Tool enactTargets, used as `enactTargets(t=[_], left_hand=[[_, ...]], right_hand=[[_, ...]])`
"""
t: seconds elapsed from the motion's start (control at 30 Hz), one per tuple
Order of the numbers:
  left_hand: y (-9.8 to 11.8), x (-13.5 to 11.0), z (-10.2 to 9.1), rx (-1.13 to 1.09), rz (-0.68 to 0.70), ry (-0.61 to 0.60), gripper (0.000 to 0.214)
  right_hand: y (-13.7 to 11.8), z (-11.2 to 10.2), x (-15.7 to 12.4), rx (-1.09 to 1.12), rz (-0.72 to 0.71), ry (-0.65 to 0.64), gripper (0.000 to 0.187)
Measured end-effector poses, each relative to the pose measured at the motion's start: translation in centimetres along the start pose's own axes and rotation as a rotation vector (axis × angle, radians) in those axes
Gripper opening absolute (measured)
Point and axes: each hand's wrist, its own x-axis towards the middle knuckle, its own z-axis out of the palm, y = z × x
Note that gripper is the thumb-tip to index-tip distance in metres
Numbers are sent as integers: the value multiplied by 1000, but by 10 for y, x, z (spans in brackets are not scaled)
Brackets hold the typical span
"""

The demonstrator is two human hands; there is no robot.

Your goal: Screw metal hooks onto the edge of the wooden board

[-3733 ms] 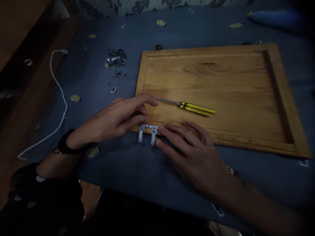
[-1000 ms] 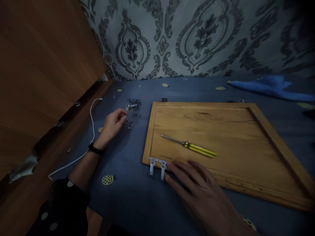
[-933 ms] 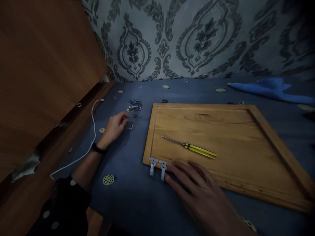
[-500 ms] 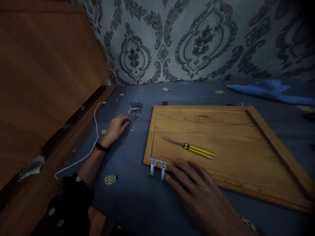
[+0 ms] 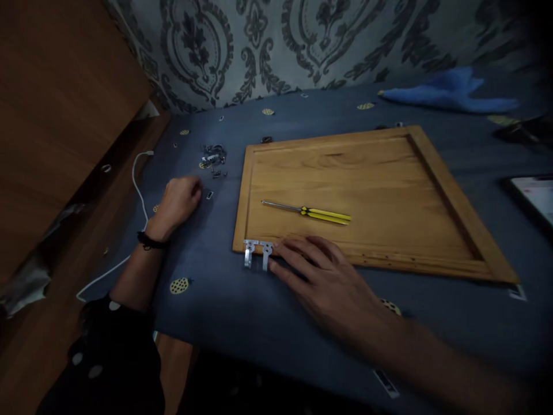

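My right hand lies across the near edge of a framed wooden panel, fingers stretched out, the fingertips touching or right beside a metal bracket. A second metal bracket sits just left of it at the panel's near left corner. My left hand rests on the patterned blue sheet with its fingers curled in; whatever they may hold is hidden. Beyond that hand lies a small heap of screws and metal parts. A screwdriver with a yellow and black handle lies on the panel.
A white cable runs along the left side by a wooden furniture panel. At the back right lies a blue plush toy. A phone is at the right edge. Patterned wallpaper stands behind.
The view has shifted, so the panel and sheet appear higher and further left, and the phone has come into view. My left fingers look more curled; my right hand stays by the brackets.
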Motion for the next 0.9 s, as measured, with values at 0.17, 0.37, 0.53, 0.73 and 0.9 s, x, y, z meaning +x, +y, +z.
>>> enactTargets(t=[0.17,0.37,0.53,0.73,0.9], left_hand=[[33,-14,-2,-558,59,-78,14],[89,-45,-8,-921,252,-438,11],[95,-48,-4,-829,346,-525,13],[93,-45,3,-775,333,-544,15],[94,-45,5,-742,322,-535,12]], right_hand=[[-1,-1,1,1,4,5,25],[-2,-3,3,-16,6,13,26],[-2,-3,3,-27,2,-4,26],[-3,-1,4,-31,-1,34,26],[-2,-2,3,-21,3,33,28]])
